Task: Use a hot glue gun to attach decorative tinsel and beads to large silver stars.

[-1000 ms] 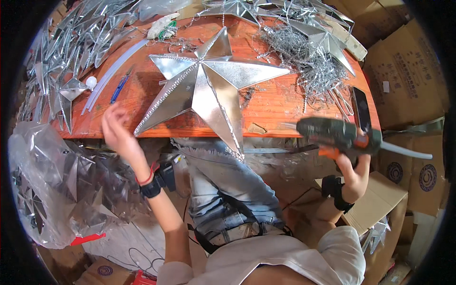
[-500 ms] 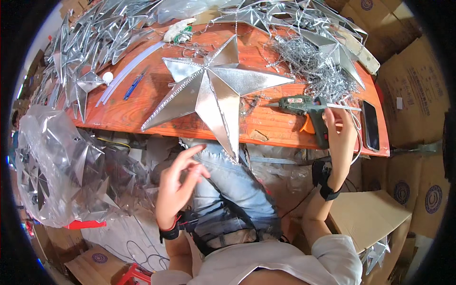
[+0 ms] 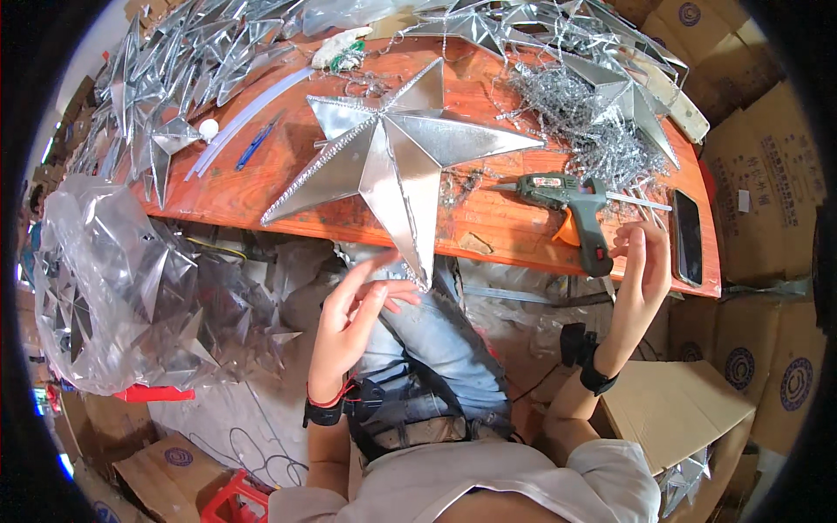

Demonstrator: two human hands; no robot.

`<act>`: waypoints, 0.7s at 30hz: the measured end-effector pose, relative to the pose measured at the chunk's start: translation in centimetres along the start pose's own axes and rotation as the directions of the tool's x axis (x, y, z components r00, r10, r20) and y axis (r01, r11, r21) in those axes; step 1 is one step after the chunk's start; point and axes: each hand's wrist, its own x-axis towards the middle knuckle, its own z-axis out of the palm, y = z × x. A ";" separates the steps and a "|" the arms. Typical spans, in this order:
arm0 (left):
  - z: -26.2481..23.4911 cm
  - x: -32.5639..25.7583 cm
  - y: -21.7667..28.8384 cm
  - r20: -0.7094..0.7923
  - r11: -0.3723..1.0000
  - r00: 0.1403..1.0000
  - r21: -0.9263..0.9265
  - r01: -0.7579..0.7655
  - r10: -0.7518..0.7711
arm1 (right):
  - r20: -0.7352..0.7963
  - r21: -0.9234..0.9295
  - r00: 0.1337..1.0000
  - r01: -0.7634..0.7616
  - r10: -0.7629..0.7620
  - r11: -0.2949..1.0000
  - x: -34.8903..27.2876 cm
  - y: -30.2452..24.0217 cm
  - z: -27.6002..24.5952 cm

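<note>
The left hand (image 3: pixel 347 321) reaches in from the near side, fingers loosely spread; the right hand (image 3: pixel 643 270) is raised at the right, fingers bent and parted. The orange wooden table (image 3: pixel 514 234) is bordered by cardboard boxes (image 3: pixel 758 187) at the right. On it lies a large silver star (image 3: pixel 405 170), its near point overhanging the edge beside the left fingertips — whether touching, I cannot tell. The glue gun (image 3: pixel 586 212) lies just left of the right hand.
</note>
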 end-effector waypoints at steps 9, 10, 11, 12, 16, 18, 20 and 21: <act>0.1 0.3 -0.5 0.164 0.958 0.986 -0.285 0.041 0.007 | 0.064 0.015 0.998 -0.013 0.012 1.000 -0.5 -0.5 0.9; -0.2 0.4 -0.7 0.148 0.970 0.989 -0.238 0.050 -0.015 | 0.062 0.009 0.998 -0.024 0.023 1.000 -0.5 -0.5 0.8; -0.4 0.4 -0.7 0.129 0.980 0.991 -0.189 0.059 -0.035 | 0.061 0.004 0.998 -0.034 0.034 0.999 -0.5 -0.4 0.7; -0.7 0.2 -0.6 0.112 0.985 0.994 -0.171 0.038 -0.019 | 0.060 0.004 0.997 -0.041 0.040 0.999 -0.5 -0.4 0.7; -0.8 -1.2 0.9 -0.020 0.996 0.999 -0.077 -0.040 0.038 | 0.040 0.000 0.998 -0.043 0.043 0.999 -0.3 0.1 0.4; -0.5 -2.3 2.1 -0.116 0.996 0.990 0.038 -0.079 0.083 | 0.024 -0.010 0.999 -0.029 0.030 1.000 -0.1 0.2 0.3; -0.6 -3.1 3.2 -0.196 0.972 0.968 0.204 -0.114 0.155 | 0.005 -0.034 1.000 -0.010 0.010 0.999 0.0 0.0 0.6; -0.7 -3.2 3.8 -0.208 0.958 0.958 0.247 -0.143 0.197 | -0.035 -0.076 0.998 -0.062 0.060 0.995 -0.2 -0.7 0.6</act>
